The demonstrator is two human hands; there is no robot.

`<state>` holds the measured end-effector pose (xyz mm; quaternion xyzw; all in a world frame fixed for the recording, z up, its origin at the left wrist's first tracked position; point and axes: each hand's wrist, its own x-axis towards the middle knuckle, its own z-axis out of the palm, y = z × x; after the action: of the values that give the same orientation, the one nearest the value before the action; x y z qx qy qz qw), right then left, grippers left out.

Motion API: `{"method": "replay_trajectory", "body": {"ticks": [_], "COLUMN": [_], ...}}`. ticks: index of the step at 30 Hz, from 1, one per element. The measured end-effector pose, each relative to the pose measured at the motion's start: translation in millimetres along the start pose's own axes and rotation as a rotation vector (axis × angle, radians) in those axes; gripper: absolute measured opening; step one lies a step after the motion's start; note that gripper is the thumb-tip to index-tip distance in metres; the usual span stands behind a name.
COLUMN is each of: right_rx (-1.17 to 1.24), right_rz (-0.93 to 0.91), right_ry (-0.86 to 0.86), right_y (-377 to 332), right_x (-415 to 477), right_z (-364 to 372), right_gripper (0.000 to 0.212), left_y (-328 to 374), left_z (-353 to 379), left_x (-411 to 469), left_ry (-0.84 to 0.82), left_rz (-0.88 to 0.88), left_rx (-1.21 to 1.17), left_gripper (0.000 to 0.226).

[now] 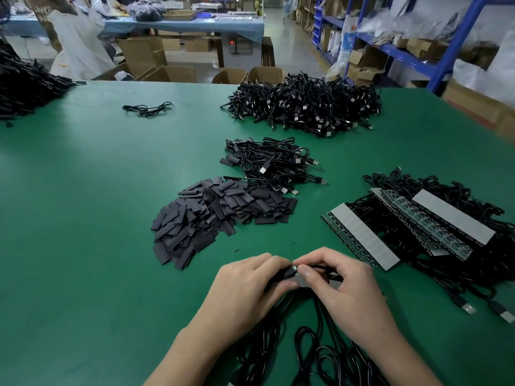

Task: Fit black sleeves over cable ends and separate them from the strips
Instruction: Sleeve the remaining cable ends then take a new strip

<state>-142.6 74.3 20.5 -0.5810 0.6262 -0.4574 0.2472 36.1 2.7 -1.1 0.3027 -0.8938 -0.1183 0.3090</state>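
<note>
In the head view, the person's left hand (250,288) and right hand (345,293) meet low in the middle of the green table (83,232). The left hand's fingers are curled round a black sleeve (280,274), with the thumb beneath it, and the sleeve's open end faces the right hand. The right hand pinches a cable end (317,266) between thumb and forefinger, right at the sleeve's mouth. A small grey strip piece (302,282) shows just under the two thumb tips. The fingers cover the joint, so how far the end sits inside the sleeve cannot be told. Looped black cables (306,344) run from under both hands towards the near edge.

Beyond the hands, left of centre, lies a heap of loose flat sleeves (217,218). Touching its far side is a small pile of USB cables (273,165), with sleeves showing on the ends at its left. A large pile of USB leads (306,104) sits further back, near the table's far edge.

To the right, long grey-backed strips (359,235) edged with small green circuit boards lie across a cable tangle (434,185). A single cable (147,108) lies alone at the far left of centre, and a black stack (25,87) fills the far left corner.
</note>
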Motion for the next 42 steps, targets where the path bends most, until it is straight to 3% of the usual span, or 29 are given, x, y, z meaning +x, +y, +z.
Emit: {"method": "replay_trajectory", "body": {"ticks": [8,23,31,37,42], "right_rx": [0.011,0.017,0.020,0.026,0.031], "right_rz": [0.012,0.037,0.056,0.047,0.035], "right_ry": [-0.028,-0.014,-0.035,-0.073,-0.083], "right_y": [0,4,4,5,6], "right_x": [-1,-3,-3,-3,-2], "right_z": [2,6,5,5,6], "right_gripper": [0.013,0.016,0.013,0.014,0.012], "left_y": [3,-5,-4,-2,-1], "left_z": [1,10,14,14,8], "left_x": [-1,1,1,1,-2], "left_ry": [0.059,0.181,0.193,0.172,0.123], "left_rz": [-0.039,0.101,0.112,0.035,-0.111], "left_rx": [-0.046,0.157,0.147,0.131,-0.093], "left_gripper": [0.031,0.036,0.039,0.037,0.031]}}
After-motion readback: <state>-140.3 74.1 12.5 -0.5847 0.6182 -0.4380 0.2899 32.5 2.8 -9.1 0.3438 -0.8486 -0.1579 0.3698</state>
